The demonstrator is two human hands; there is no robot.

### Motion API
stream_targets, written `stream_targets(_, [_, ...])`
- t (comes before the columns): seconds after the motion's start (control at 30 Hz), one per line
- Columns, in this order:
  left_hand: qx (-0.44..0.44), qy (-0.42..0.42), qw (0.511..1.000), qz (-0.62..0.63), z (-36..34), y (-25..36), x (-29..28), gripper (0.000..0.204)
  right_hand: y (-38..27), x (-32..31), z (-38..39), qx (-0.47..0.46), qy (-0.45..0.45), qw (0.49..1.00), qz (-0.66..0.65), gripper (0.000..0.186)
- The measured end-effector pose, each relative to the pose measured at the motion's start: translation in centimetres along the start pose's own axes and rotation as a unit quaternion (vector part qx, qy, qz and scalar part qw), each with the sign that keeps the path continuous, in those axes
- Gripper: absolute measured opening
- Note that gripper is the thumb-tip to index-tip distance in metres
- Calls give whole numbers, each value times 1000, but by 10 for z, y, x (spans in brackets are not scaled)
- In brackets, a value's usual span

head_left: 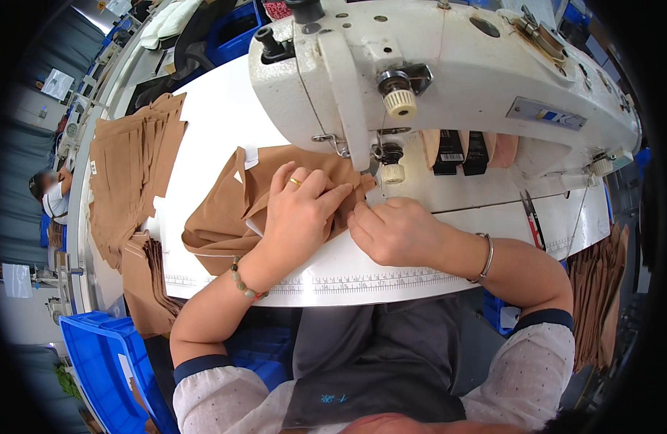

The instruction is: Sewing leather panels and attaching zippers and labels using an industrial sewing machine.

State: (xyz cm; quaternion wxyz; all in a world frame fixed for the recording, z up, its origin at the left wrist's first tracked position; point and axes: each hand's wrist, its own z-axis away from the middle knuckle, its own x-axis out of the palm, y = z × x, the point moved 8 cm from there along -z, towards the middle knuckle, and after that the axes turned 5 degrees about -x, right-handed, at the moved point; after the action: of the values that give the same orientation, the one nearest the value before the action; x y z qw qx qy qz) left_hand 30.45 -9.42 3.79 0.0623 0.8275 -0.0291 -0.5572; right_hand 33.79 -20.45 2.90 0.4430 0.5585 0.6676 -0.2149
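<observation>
Pressing lightly on the brown fabric with the left hand, loosely bent at the fingers; seemingly pinching near its right end with the right hand, though hard to be sure with the fingertips partly hidden. Lying on the white bench, stretching from lower left toward the head of the sewing machine; mostly beneath and leftward of the left hand, just leftward of the right.

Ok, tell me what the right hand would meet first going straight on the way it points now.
The right hand would likely meet the brown fabric first, right at its fingertips, with the left hand just beyond, though depth is unclear.
</observation>
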Motion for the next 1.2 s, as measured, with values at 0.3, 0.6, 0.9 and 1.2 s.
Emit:
stream_targets(0.3, [-12,-13,1000,12,9,12,-8,41,-9,-6,1,61,-41,997,24,23])
stream_targets(0.6, [-1,9,1000,-10,-9,-4,0,39,12,7,-2,93,-59,994,25,21])
stream_targets(0.9, [-33,4,999,-5,-29,-38,21,19,32,16,-2,122,-38,992,4,17])
stream_targets(1.2, [-43,5,999,8,-42,-45,18,14,32,16,-2,126,-53,991,-3,19])
